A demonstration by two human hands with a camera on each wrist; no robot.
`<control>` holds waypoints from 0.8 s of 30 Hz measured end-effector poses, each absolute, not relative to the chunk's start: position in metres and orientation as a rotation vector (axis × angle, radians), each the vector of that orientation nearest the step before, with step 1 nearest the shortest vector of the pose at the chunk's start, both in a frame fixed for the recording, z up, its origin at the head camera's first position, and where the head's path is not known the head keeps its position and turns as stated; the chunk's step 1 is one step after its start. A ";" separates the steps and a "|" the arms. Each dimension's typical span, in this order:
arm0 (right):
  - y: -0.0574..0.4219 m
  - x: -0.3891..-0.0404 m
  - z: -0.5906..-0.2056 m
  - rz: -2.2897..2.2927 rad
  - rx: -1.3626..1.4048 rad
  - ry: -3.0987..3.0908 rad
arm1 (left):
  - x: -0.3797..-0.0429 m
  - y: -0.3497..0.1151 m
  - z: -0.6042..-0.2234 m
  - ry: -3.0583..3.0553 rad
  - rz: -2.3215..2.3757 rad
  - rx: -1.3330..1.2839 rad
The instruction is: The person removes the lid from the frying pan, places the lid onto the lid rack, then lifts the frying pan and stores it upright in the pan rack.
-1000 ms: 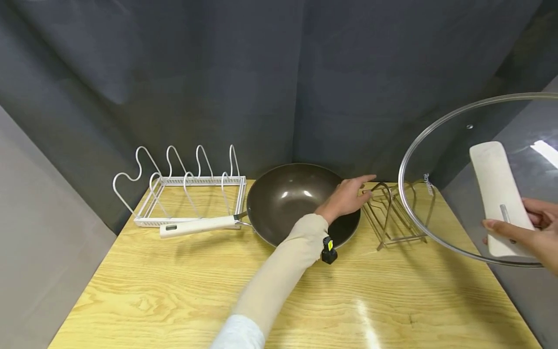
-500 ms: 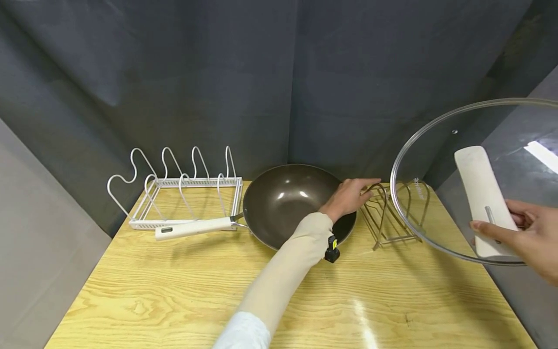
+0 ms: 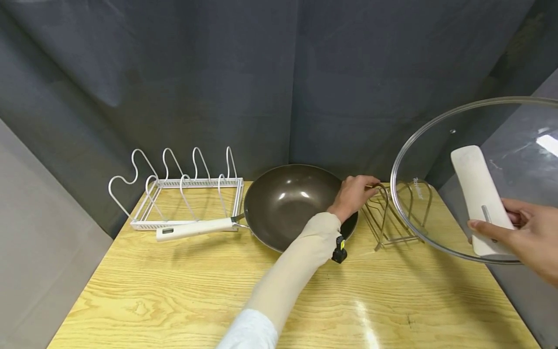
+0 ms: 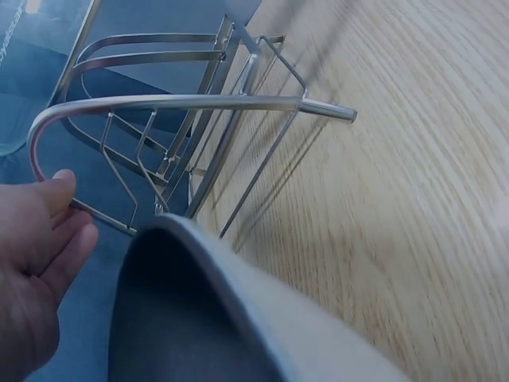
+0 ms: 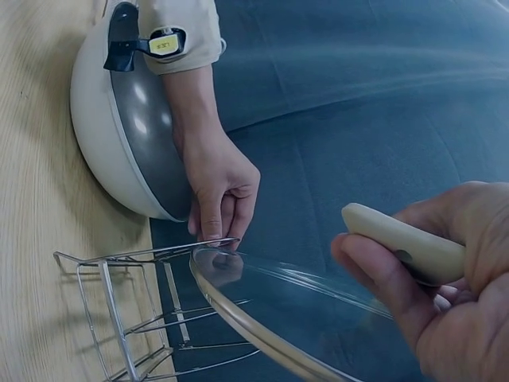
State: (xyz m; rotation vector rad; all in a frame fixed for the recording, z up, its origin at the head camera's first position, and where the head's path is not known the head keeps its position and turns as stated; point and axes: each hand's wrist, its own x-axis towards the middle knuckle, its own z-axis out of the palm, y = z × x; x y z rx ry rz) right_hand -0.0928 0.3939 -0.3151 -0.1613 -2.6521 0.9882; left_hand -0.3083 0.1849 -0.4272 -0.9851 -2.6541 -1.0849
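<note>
My left hand reaches across the wok and pinches the top of the nearest wire loop on a small metal rack. That rack stands on the table to the wok's right. My right hand grips the cream handle of a large glass lid, thumb on one side and fingers on the other. The lid is tilted up, its metal-rimmed edge overlapping the rack in the head view. In the right wrist view the rim comes close to my left fingertips. The dark-lined wok sits under my left forearm, its cream handle pointing left.
A white rack with several wire loops stands at the back left, partly behind the wok handle. The wooden table extends toward me. A dark curtain hangs behind, with grey panels at both sides.
My left hand has shifted slightly right, and its outstretched fingers have closed on the rack's loop. The right hand and lid appear slightly farther left than a second ago, as the view shifted too.
</note>
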 end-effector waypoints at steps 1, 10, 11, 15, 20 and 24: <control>0.394 -0.093 -0.315 0.967 -0.170 -2.671 | -0.308 0.186 -0.427 -2.649 -1.085 -0.969; 0.390 -0.094 -0.313 0.777 -0.239 -2.759 | -0.306 0.192 -0.430 -2.608 -1.094 -0.882; 0.389 -0.093 -0.312 0.746 -0.240 -2.768 | -0.306 0.192 -0.430 -2.606 -1.085 -0.877; 0.387 -0.093 -0.309 0.654 -0.246 -2.797 | -0.307 0.193 -0.431 -2.600 -1.069 -0.867; 0.385 -0.099 -0.307 0.572 -0.219 -2.812 | -0.307 0.192 -0.431 -2.593 -1.048 -0.862; 0.383 -0.103 -0.308 0.558 -0.187 -2.825 | -0.308 0.192 -0.431 -2.589 -1.035 -0.859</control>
